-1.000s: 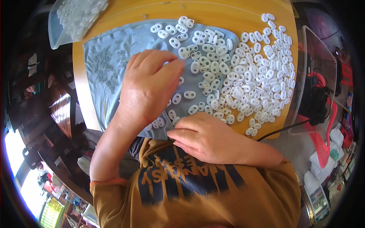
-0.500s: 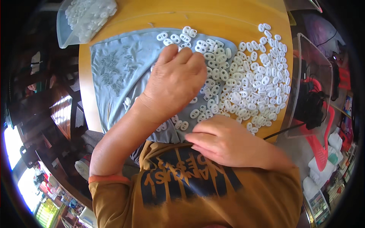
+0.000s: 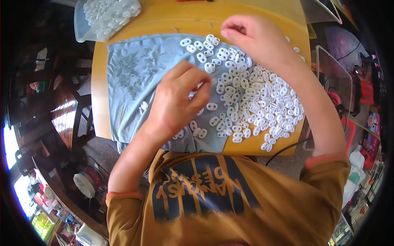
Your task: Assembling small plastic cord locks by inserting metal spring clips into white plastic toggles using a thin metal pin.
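White plastic pieces [image 3: 254,102] litter the blue cloth [image 3: 139,78]; left grip [image 3: 178,98] pinched narrow, right grip [image 3: 250,37] unclear.

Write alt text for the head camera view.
Seen from above, a left hand pinches over a blue cloth while the right hand lifts above a heap of small white plastic pieces on a yellow table.

Head view, looking down on an orange-yellow surface [image 3: 164,20] carrying a light blue cloth [image 3: 139,82] and a spread of small white oval plastic pieces [image 3: 254,102]. The left hand [image 3: 178,98] rests curled on the cloth at the pile's edge, while the right hand [image 3: 254,37] is raised over the far pieces, fingers [image 3: 230,30] pinched together. A clear bag of white pieces [image 3: 106,16] lies at the far left corner.
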`<act>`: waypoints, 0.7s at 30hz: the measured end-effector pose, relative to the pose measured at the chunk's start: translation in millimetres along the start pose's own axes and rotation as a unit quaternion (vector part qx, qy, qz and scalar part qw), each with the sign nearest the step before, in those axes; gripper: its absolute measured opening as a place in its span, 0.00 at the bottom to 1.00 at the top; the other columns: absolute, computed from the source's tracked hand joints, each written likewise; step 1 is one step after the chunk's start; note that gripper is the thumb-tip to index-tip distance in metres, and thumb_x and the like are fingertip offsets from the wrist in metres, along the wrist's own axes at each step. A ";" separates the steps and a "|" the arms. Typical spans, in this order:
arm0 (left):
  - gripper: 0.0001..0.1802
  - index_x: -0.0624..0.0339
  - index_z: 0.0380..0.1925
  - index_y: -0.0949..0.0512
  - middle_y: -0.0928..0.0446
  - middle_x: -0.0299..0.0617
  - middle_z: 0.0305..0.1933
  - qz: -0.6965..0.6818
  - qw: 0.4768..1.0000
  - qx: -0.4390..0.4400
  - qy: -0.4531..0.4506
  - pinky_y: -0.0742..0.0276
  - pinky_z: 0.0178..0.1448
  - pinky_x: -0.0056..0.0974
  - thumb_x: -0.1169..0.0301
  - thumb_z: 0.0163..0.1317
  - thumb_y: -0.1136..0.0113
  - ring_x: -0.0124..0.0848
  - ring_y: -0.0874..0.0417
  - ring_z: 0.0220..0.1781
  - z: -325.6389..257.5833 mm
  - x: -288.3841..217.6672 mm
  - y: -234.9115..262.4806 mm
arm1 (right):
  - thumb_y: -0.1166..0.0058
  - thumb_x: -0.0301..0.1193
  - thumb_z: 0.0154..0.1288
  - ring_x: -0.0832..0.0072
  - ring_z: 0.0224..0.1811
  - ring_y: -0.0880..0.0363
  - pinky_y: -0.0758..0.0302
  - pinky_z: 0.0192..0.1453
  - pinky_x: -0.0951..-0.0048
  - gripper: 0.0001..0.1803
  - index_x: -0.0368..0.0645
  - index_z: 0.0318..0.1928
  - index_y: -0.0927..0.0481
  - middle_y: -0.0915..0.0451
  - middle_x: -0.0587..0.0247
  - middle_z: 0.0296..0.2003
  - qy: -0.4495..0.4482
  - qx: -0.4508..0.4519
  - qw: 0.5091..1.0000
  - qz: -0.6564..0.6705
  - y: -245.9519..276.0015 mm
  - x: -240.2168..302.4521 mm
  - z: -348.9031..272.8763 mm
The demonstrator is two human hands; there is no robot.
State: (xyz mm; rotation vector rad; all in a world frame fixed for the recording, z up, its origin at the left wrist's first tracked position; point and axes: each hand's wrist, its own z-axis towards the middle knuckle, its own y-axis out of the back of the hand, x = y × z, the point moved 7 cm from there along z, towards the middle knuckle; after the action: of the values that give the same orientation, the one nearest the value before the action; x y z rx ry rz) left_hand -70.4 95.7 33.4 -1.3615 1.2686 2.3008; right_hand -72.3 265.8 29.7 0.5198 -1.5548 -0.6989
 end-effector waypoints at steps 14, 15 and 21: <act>0.04 0.66 0.34 0.25 0.25 0.35 0.24 -0.429 0.836 -0.026 0.341 0.31 0.29 0.24 0.81 0.60 0.49 0.20 0.25 0.23 -108.0 34.1 6.8 | 0.44 0.36 0.55 0.65 0.30 0.23 0.27 0.37 0.66 0.12 0.39 0.29 0.22 0.21 0.57 0.25 -0.073 0.048 0.993 -0.083 -24.4 -34.1 59.9; 0.04 0.66 0.34 0.25 0.25 0.35 0.24 -0.430 0.835 -0.028 0.341 0.31 0.29 0.24 0.81 0.60 0.49 0.20 0.25 0.23 -107.6 32.4 7.2 | 0.43 0.35 0.54 0.65 0.29 0.23 0.27 0.37 0.66 0.11 0.39 0.29 0.22 0.21 0.57 0.25 -0.077 0.045 0.992 -0.091 -23.8 -34.4 60.5; 0.04 0.68 0.33 0.25 0.24 0.37 0.26 -0.464 0.824 -0.062 0.320 0.30 0.27 0.24 0.81 0.59 0.48 0.21 0.24 0.22 -98.2 29.4 15.4 | 0.46 0.31 0.51 0.65 0.28 0.23 0.28 0.36 0.66 0.08 0.38 0.27 0.22 0.21 0.56 0.24 -0.062 0.041 0.992 -0.104 -23.4 -20.9 55.4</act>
State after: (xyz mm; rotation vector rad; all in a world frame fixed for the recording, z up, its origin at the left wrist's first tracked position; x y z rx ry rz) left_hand -33.1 5.7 -2.0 -2.2350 0.3244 1.2823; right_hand -126.8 270.7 -2.9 0.7194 -1.6649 -0.8415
